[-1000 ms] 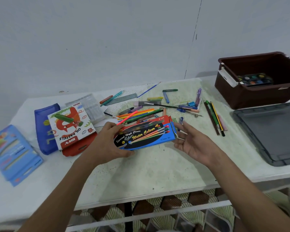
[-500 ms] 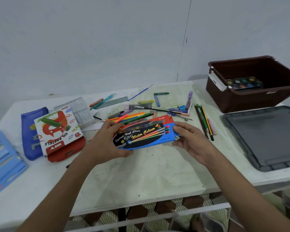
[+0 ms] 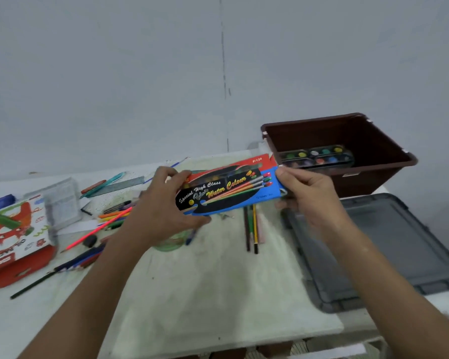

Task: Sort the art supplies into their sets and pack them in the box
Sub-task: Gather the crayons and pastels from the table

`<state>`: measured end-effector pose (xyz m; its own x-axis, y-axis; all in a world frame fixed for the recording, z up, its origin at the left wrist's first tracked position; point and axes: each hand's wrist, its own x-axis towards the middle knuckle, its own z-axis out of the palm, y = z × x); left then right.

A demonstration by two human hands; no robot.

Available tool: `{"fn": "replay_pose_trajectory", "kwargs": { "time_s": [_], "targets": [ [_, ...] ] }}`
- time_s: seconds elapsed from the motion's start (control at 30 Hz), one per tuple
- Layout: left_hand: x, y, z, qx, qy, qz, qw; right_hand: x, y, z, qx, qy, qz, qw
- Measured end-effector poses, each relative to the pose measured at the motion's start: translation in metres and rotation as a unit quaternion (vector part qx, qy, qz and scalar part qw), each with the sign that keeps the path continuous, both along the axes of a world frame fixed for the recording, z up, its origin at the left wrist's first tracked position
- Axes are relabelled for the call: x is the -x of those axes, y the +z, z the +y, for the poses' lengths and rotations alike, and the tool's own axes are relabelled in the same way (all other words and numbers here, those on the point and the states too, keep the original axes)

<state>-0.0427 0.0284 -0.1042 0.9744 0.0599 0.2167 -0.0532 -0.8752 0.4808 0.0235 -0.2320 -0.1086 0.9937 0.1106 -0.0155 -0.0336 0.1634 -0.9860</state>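
With both hands gripping the flat blue-and-red cardboard watercolour pack (image 3: 228, 189), left hand (image 3: 163, 213) and right hand (image 3: 306, 195) at its ends, I keep it level for the brown plastic box (image 3: 389, 177) at far right.

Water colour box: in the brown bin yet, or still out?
Out. Both the left hand and right hand hold the water colour box above the table, beside the brown bin.

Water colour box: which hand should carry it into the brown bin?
Probably the right hand. It pinches the water colour box at the end nearest the brown bin, almost at the rim. The left hand grips the far end and would have to reach across.
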Motion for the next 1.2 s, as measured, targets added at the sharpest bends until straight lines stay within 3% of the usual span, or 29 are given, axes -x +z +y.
{"fn": "replay_pose_trajectory", "kwargs": {
  "time_s": [0.17, 0.4, 0.57, 0.73, 0.97, 1.2],
  "targets": [
    [-0.058, 0.032, -0.067, -0.032, -0.012, -0.05, 0.998, -0.057, 0.033, -0.06, 0.095, -0.068, -0.063, 0.991],
    [-0.144, 0.046, -0.145, -0.11, -0.037, 0.026, 0.993, -0.116, 0.054, -0.127, 0.224, -0.069, -0.024, 0.972],
    [-0.182, 0.041, -0.183, -0.173, -0.037, 0.067, 0.982, -0.148, 0.039, -0.156, 0.366, -0.064, 0.015, 0.928],
    [-0.204, 0.03, -0.194, -0.192, -0.076, 0.115, 0.972, -0.167, 0.029, -0.175, 0.377, 0.001, 0.064, 0.924],
    [-0.217, 0.021, -0.183, -0.24, -0.149, 0.16, 0.946, -0.182, 0.025, -0.19, 0.541, 0.204, -0.05, 0.814],
    [-0.221, 0.011, -0.187, -0.305, -0.139, 0.207, 0.919, -0.206, 0.019, -0.183, 0.657, 0.243, -0.115, 0.705]
  ]
}}
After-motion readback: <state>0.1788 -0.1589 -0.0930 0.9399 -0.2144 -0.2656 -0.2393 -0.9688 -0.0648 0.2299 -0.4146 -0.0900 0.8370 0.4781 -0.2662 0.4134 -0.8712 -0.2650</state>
